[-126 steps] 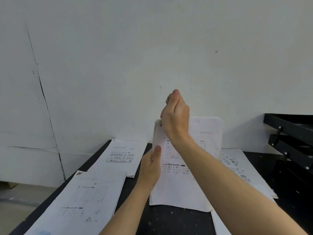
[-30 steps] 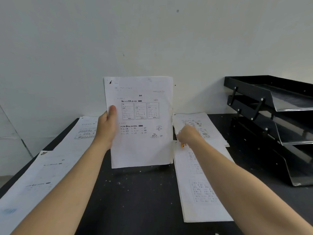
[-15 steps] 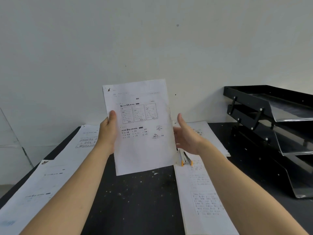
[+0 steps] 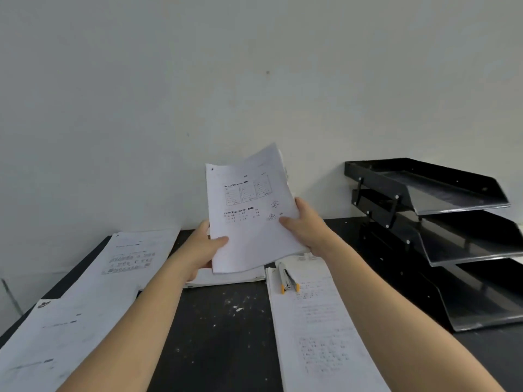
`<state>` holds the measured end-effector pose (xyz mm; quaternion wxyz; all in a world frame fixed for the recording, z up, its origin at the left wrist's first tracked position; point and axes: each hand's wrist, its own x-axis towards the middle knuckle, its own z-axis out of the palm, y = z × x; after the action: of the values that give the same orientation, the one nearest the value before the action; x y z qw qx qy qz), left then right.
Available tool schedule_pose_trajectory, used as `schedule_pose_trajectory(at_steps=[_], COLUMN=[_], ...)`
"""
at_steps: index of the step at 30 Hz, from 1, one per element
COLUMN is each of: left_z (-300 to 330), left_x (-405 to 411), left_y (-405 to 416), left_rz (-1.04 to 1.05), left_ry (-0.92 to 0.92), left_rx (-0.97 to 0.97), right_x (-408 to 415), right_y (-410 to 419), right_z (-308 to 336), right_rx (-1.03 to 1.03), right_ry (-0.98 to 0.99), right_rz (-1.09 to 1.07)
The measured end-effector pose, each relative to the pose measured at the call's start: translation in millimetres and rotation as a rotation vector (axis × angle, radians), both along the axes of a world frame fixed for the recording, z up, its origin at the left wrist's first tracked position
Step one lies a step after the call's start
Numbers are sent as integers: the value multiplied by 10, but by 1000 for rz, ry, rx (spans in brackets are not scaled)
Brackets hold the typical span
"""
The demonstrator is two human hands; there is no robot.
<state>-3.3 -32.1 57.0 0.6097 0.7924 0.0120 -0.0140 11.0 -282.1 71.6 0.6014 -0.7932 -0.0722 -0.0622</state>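
Right hand (image 4: 308, 230) now joins left hand (image 4: 202, 247), both pinching the papers (image 4: 249, 222) at their lower edges. Risk: limp sheets sag and slip loose.

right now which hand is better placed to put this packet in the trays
Likely right: right hand grips the packet on the side toward the trays; left hand holds the far edge.

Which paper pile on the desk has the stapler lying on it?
The pile on the right, beside the black trays; the stapler lies on its far end. No other pile bears one.
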Motion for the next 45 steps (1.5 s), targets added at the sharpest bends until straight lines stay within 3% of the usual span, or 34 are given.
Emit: schedule_pose_trajectory(at_steps=[5, 9, 14, 17, 20, 22, 26, 32, 40, 45], left_z=[229, 530, 813, 926, 950, 928, 891, 1006, 1289, 1323], left_x=[29, 57, 210, 304, 400, 460, 527, 846, 1242, 1311], left_y=[-680, -1321, -2075, -2473, -2803, -2960, -3201, -3418, -3815, -4194], left_rz=[-49, -95, -110, -77, -74, -78, -160, -231, -223, -225], left_ry=[-210, -318, -352, -351, -345, -344, -300, -184, -125, 19], left_rx=[90, 71, 9, -45, -71, -80, -85, -110, 1, 92], right_x=[-92, -192, -225, -231, -273, -246, -90, 256, 698, 851], right_y=[-533, -1050, -1718, -2132, -2430, -2549, -2701, -2918, -3411, -3712], right_z=[440, 879, 1260, 1359, 1337, 1274, 1178, 1122, 1364, 1406], right_rx=[-85, -306, -493, -389, -38, 53, 21, -105, -167, -254], right_ry=[71, 201, 127, 161, 212, 198, 83, 96, 231, 415], right_rz=[-81, -129, -395, -529, -474, -447, -481, -541, -572, -562])
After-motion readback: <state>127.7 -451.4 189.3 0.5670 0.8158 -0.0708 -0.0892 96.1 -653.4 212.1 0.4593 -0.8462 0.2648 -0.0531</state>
